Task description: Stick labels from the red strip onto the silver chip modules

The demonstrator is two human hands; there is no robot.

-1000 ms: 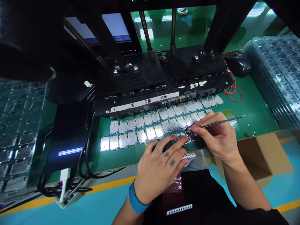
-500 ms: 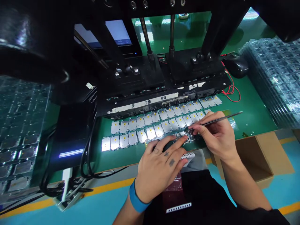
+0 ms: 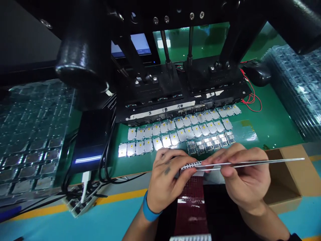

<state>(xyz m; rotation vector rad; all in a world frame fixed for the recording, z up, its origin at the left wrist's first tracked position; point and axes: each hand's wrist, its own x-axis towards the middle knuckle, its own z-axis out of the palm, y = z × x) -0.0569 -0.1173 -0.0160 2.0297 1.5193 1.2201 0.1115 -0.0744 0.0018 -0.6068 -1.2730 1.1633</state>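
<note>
My left hand (image 3: 167, 179), with a blue wristband, pinches the white perforated edge strip (image 3: 191, 165) between thumb and fingers. Below it hangs a dark red, glossy sheet (image 3: 191, 214), over my lap. Metal tweezers (image 3: 273, 162) lie in my right hand (image 3: 247, 177), their arms pointing left to the strip beside my left fingertips. Whether the tips hold anything is too small to tell. Just beyond my hands, a short row of small circuit boards (image 3: 208, 144) lies component side up. Behind them are two longer rows of silvery boards (image 3: 182, 135) with yellow dots.
A black test fixture (image 3: 160, 112) with numbered white tape stands behind the boards. Stacked clear trays (image 3: 296, 87) are at right, more trays (image 3: 37, 147) at left. Black cables (image 3: 106, 160), a mouse (image 3: 257, 73) and red wires (image 3: 253, 97) lie around. An open cardboard box (image 3: 286, 177) is at lower right.
My left hand has drawn back from the small boards and now grips the perforated strip. My right hand has brought the tweezers down from the boards to the strip. The view has shifted slightly.
</note>
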